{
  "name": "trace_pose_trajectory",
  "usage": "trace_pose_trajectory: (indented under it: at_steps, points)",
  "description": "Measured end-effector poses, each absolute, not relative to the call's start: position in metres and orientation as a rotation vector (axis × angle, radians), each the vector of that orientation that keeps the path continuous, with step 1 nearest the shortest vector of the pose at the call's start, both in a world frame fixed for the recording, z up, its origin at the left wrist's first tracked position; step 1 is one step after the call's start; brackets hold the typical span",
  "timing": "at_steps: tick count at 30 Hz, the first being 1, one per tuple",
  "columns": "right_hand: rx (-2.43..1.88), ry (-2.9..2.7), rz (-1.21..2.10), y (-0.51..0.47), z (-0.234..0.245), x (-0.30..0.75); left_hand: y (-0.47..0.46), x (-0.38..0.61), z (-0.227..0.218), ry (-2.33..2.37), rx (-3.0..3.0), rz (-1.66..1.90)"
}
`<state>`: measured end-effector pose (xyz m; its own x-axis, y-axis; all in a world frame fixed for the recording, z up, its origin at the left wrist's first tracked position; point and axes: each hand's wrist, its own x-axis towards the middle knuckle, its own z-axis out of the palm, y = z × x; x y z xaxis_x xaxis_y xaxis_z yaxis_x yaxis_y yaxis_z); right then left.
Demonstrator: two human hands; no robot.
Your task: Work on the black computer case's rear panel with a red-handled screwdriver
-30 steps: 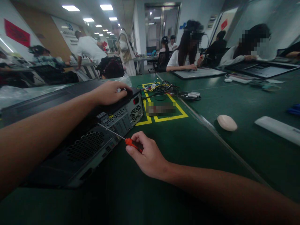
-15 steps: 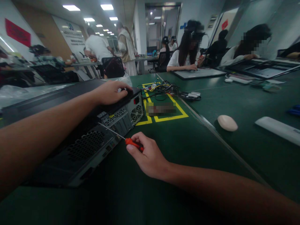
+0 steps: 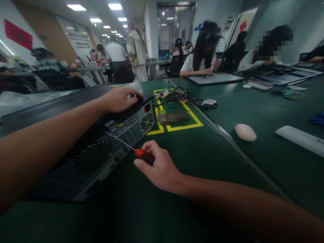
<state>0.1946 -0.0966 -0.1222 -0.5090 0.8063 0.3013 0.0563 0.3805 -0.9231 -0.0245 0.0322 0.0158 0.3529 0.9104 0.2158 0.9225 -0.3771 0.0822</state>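
Note:
A black desktop computer case lies on its side at left, its rear panel with vents, ports and a small fan turned toward me. My left hand rests on top near the rear corner, fingers laid over the surface. In my right hand is a screwdriver with a red and dark handle. Its thin shaft points left, and the tip is at the upper edge of the rear panel. The thumb sits a little away from the handle. Whether a screw is under the tip is too small to tell.
Tangled cables lie beyond the case, by yellow tape and a blurred-out patch. On the right are a pale rounded object and a long white bar. Across the green table, people work over flat panels.
My right thumb has moved off the screwdriver handle, which has turned to show its dark side. The tip stays in place. My left hand is nearly still. A person in the background moved right.

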Motion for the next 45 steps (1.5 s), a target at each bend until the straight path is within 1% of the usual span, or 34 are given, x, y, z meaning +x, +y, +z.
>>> trace_pose_trajectory:
  at_steps: [10, 22, 34, 40, 45]
  points:
    - [-0.749, -1.823, 1.22, -0.097, -0.119, 0.194, 0.023, -0.019, 0.019, -1.707, -2.534, -0.304]
    - [-0.757, -1.82, 1.267, -0.098, -0.12, 0.194, 0.033, -0.024, 0.015, -1.712, -2.532, -0.364]
    - [-0.736, -1.838, 1.207, -0.1, -0.117, 0.195, 0.033, -0.025, 0.014, -1.719, -2.532, -0.395]
    - [-0.71, -1.894, 1.131, -0.097, -0.117, 0.196, 0.031, -0.023, 0.015, -1.731, -2.512, -0.343]
    - [-0.765, -1.876, 1.211, -0.099, -0.114, 0.197, 0.032, -0.024, 0.015, -1.719, -2.524, -0.361]
